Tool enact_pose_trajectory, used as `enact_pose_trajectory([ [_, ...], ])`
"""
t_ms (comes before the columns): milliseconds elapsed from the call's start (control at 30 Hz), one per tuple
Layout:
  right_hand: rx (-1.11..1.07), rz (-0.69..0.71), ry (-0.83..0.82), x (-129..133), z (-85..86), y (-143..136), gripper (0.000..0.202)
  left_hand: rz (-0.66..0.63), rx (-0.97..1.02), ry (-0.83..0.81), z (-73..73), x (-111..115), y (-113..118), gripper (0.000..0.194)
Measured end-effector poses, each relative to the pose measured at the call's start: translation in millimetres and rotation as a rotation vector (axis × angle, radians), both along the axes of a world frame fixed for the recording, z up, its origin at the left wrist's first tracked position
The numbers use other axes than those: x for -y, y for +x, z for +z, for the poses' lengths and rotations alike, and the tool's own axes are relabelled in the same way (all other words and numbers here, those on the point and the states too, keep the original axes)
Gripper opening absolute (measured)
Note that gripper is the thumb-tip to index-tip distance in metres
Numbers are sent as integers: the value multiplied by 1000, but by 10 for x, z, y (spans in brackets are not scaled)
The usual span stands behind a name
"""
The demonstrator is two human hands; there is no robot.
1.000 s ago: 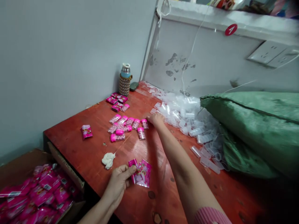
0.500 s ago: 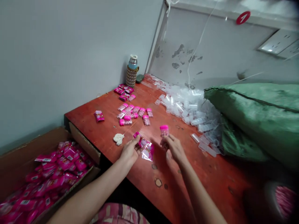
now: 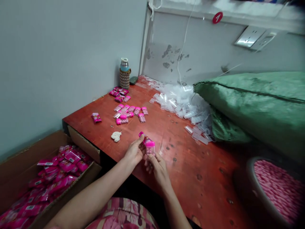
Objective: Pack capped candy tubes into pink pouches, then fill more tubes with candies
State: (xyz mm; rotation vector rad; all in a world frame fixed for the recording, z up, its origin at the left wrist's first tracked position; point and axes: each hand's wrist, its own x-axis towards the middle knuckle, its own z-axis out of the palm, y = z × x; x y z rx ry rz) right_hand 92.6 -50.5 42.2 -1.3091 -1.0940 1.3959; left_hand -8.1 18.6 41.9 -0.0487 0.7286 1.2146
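My left hand [image 3: 135, 152] is closed on a pink printed wrapper sleeve [image 3: 145, 138], its thumb on top. Right in front of that sleeve, my right hand [image 3: 158, 167] pinches a small clear bottle [image 3: 150, 149] with a bright pink cap and pink pellets inside. Cap and sleeve overlap in view; I cannot tell whether the bottle is inside the sleeve. Farther back on the red table [image 3: 166, 178] lie several pink-capped filled bottles [image 3: 127, 111]. A crumpled white lump [image 3: 116, 136] is left of my hands, with a wrapped pink pack [image 3: 96, 117] beyond it.
At lower left stands a cardboard box [image 3: 83, 143] of pink packs. Clear empty tubes [image 3: 181, 105] are heaped at the back, beside a green sack [image 3: 250, 101]. A round tub [image 3: 250, 171] of pink pellets is at right. A flask [image 3: 124, 74] stands by the wall.
My right hand has brought the bottle leftward to the sleeve in my left hand. The view has swung right, showing more of the pellet tub.
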Motion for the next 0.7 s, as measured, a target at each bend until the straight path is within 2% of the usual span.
enact_pose_trajectory([
  [133, -71, 20, 0, 0, -13, -2, 29, -71, -71, 176, 35, 31, -25, 15],
  [300, 45, -39, 39, -9, -48, -34, 29, -188, -213, 350, 96, 55, -37, 27],
  [367, 82, -59, 44, -10, -68, -53, 29, -204, -238, 347, 96, 61, -28, 30],
  [533, 135, -92, 51, -30, -107, -62, 28, -316, -241, 288, 49, 56, -49, 21],
  [700, -103, 3, -5, -88, -126, -23, 26, -403, -326, 335, 86, 20, -106, 20],
])
